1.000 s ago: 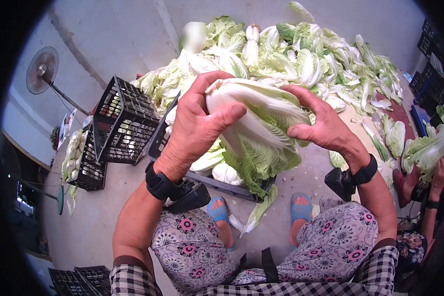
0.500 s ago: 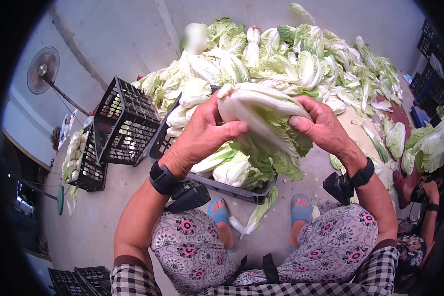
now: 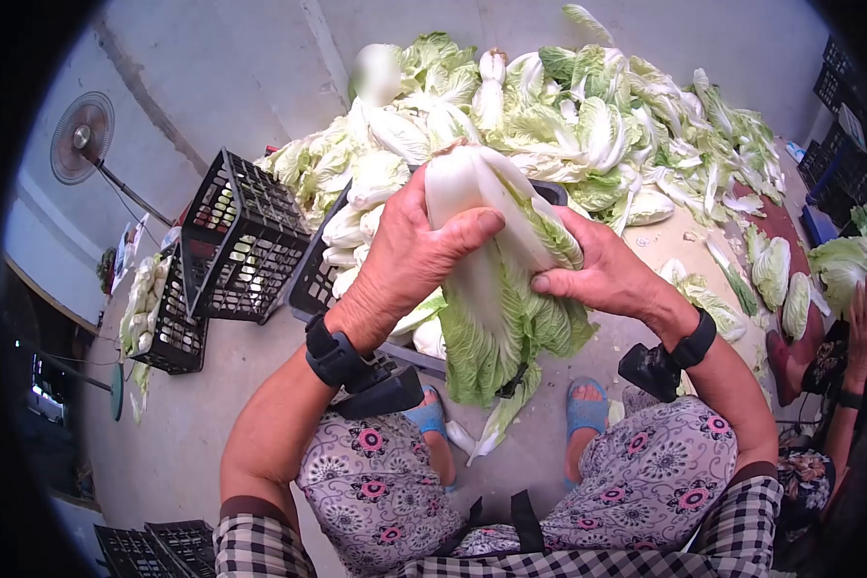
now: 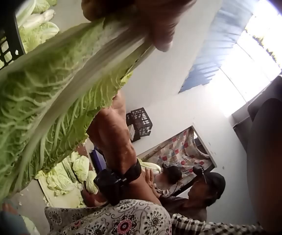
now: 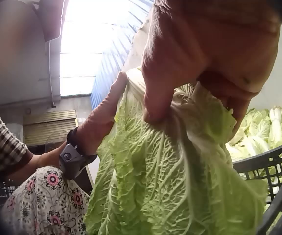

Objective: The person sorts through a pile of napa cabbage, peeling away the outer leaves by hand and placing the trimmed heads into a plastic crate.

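Observation:
One napa cabbage (image 3: 496, 260) is held up in front of the body, its white butt at the top and its green leaves hanging down. The left hand (image 3: 424, 255) grips its left side, thumb across the white stem. On the right side, the right hand (image 3: 612, 265) pinches the outer leaves between thumb and fingers. In the left wrist view a broad leaf (image 4: 58, 93) hangs below the left hand (image 4: 151, 17). The right wrist view shows the right hand's thumb (image 5: 158, 93) pressed on crinkled leaves (image 5: 165, 171).
Behind the cabbage stands a black crate (image 3: 308, 279) holding cabbages. A large heap of cabbages and leaves (image 3: 568, 125) lies against the wall. Stacked crates (image 3: 246, 236) and a fan (image 3: 82, 135) stand left. Another person's hand (image 3: 865, 323) is at the right.
The cabbage has turned more upright, butt up, with its leaves now hanging straighter down. The right hand has shifted lower along its side. At the far right, the other person's hand has moved.

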A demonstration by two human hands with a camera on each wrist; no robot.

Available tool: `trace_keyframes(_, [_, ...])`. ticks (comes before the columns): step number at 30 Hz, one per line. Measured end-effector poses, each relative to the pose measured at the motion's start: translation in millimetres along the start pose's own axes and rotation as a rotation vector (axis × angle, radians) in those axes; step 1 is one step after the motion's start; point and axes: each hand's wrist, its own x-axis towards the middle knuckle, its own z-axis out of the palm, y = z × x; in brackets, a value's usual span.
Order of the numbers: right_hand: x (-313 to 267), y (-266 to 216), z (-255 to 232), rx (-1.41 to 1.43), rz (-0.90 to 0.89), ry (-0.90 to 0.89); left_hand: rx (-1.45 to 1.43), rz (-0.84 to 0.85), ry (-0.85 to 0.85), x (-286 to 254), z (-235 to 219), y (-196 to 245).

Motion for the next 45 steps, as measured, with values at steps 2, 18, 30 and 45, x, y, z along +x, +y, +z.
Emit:
trace_keyframes(2, [-2.8,-9.3,-1.9,0.019,-0.010,0.065,0.030,-0.017,-0.024,-1.0,-3.9,5.0])
trace_keyframes(18, [-3.0,9.0,-6.9,0.173,0.069,0.232,-0.074,-0.117,-0.067,3.2,1.5,1.9])
trace_keyframes(30, [-56.1,94.1,-97.1,0.712,0.095,1.026,-0.153,-0.189,-0.038,0.5,-37.1,-22.9])
trace_keyframes(45, [-185.0,203.1,-178.2,-0.192,0.620,1.370,-0.205,-0.236,-0.067,7.8,-49.2,-36.0])
